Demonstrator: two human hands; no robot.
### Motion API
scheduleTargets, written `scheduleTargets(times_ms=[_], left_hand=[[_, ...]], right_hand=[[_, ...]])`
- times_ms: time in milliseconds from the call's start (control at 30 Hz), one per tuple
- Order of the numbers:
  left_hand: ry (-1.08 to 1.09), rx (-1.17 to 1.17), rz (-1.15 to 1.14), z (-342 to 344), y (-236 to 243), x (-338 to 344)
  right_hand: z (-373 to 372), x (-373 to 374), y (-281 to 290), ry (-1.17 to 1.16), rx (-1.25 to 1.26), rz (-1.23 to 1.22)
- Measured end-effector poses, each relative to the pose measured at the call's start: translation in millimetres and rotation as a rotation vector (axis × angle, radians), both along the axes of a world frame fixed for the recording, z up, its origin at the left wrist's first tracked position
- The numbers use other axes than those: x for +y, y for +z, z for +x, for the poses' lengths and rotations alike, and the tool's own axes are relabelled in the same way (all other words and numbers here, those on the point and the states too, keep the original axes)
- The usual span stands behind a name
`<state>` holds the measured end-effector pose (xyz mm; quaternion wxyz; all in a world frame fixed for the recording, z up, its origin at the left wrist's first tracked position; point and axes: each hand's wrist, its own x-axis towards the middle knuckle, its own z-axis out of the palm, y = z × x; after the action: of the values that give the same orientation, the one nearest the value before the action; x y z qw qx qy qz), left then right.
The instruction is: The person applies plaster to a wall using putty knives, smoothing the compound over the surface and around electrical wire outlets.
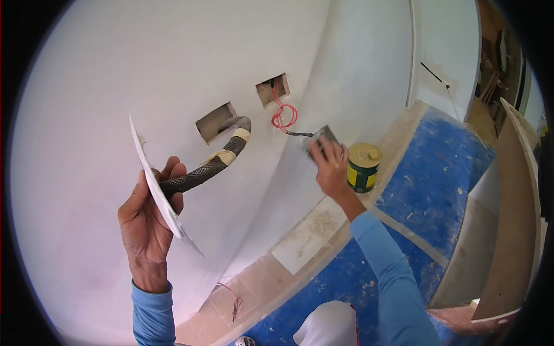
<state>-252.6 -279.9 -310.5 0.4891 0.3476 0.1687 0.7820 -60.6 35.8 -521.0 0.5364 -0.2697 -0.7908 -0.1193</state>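
Observation:
My left hand [151, 216] is closed around a thin white plate [154, 187], seen almost edge-on, with white residue on it. A dark braided hose [202, 173], wrapped in places with pale tape, curves out of a wall opening [211, 121] and reaches the fingers behind the plate; I cannot tell whether they grip it too. My right hand [333, 173] is closed on a flat grey scraper [323, 140], slightly blurred, against or close to the white wall [242, 52]. Beside it, a black-tipped red wire coil [284, 117] hangs from a second opening [272, 90].
A green and yellow can [363, 167] with a gold top stands just right of my right hand. Blue sheeting [418, 184] and tiles [262, 282] cover the floor. Loose wires [236, 305] stick out low on the wall. Large boards [502, 219] lean at the right.

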Motion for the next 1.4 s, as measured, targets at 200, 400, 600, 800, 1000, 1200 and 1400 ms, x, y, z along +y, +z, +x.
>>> scheduleTargets(times_ms=[200, 400, 600, 800, 1000, 1200, 1400], left_hand=[[0.099, 0.068, -0.063, 2, 2, -5], [0.090, 0.062, -0.055, -8, -4, -1], [0.091, 0.061, -0.070, -12, -8, -2], [0.053, 0.078, -0.047, -20, -14, -2], [-0.026, 0.061, -0.003, -25, -18, 5], [-0.082, 0.044, 0.038, -33, -22, 13], [-0.108, 0.032, 0.060, -40, -25, 11]], right_hand=[[-7, 31, 67, 0.054, 0.123, 0.005], [-15, 35, 91, -0.048, 0.064, 0.066], [-23, 35, 105, -0.012, 0.123, 0.045], [-30, 24, 84, 0.107, 0.105, -0.043], [-58, -20, 55, 0.223, 0.226, -0.224], [-77, -54, 45, 0.327, 0.331, -0.316], [-91, -103, 35, 0.343, 0.291, -0.262]])
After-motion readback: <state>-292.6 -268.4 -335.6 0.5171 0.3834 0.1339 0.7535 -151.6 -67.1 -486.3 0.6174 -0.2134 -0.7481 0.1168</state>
